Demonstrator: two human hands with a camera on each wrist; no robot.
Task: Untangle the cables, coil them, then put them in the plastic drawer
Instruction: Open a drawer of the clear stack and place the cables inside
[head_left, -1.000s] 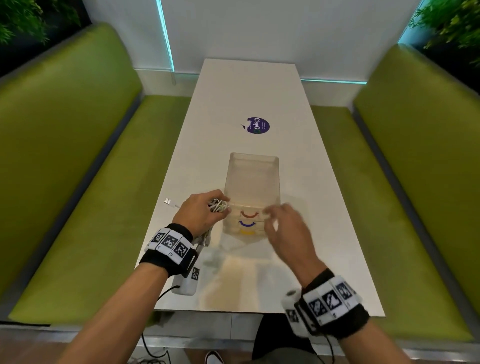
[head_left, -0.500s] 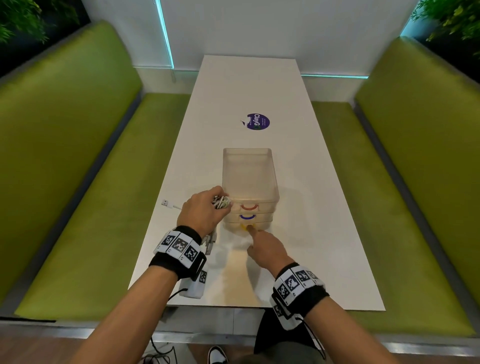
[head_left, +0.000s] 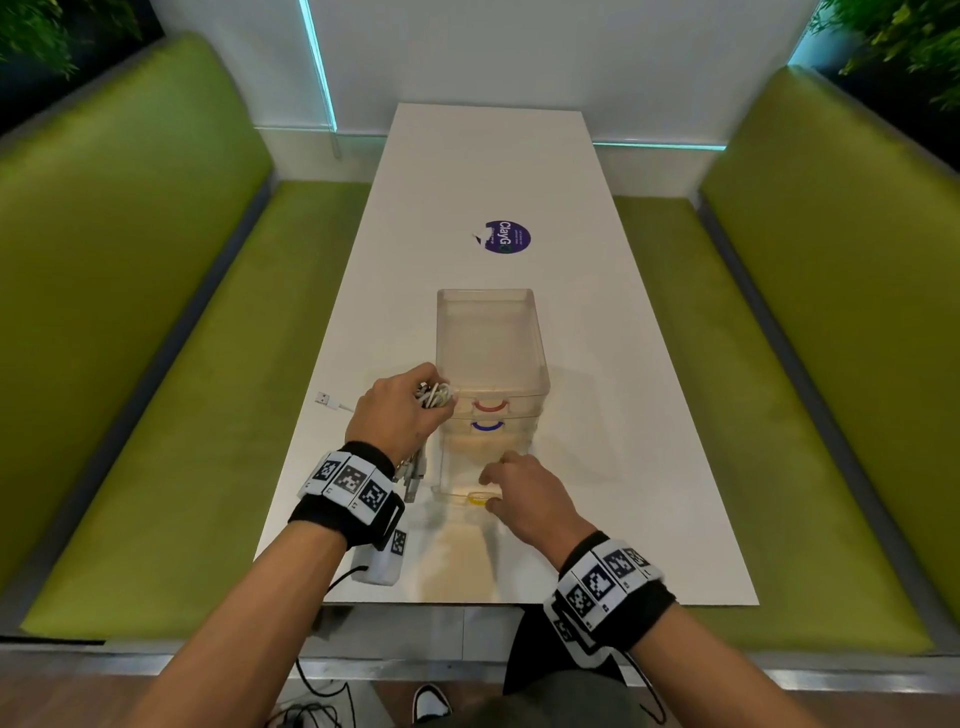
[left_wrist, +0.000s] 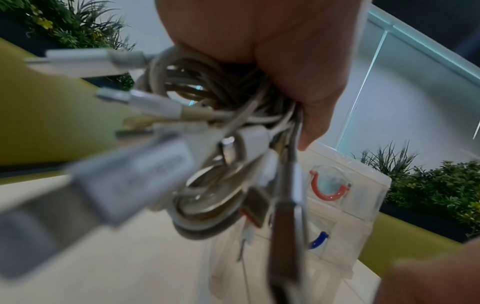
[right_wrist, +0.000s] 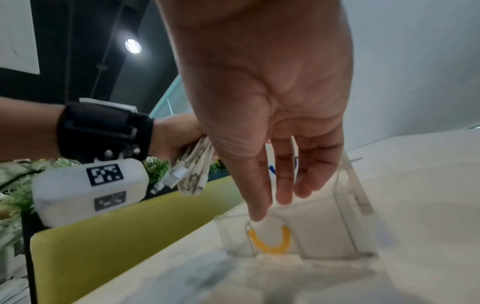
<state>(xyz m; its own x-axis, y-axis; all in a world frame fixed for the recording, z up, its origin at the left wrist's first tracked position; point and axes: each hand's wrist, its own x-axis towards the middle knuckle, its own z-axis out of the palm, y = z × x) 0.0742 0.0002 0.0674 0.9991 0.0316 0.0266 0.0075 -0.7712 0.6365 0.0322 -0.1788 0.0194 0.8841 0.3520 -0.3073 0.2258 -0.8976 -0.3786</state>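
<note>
A clear plastic drawer unit (head_left: 491, 338) stands mid-table, with a red handle (head_left: 489, 407) and a blue handle (head_left: 487, 427) on its upper fronts. Its bottom drawer (head_left: 457, 473), with the yellow handle (head_left: 477, 500), is slid out toward me. My right hand (head_left: 514, 488) is at that drawer's front. In the right wrist view its thumb tip touches the rim above the yellow handle (right_wrist: 270, 242), and the fingers (right_wrist: 285, 185) hang fairly straight. My left hand (head_left: 400, 410) grips a coiled bundle of white cables (head_left: 435, 396) (left_wrist: 207, 123) beside the unit's left front corner. Plugs dangle below the hand.
A loose USB plug (head_left: 324, 400) lies on the white table (head_left: 623, 467) left of my left hand, its cable running to the hand. A purple sticker (head_left: 506, 237) sits beyond the unit. Green benches (head_left: 156, 364) flank the table.
The bottom drawer has slid out toward me with my right hand drawn back at its front. My left hand keeps the cable bundle in the same place.
</note>
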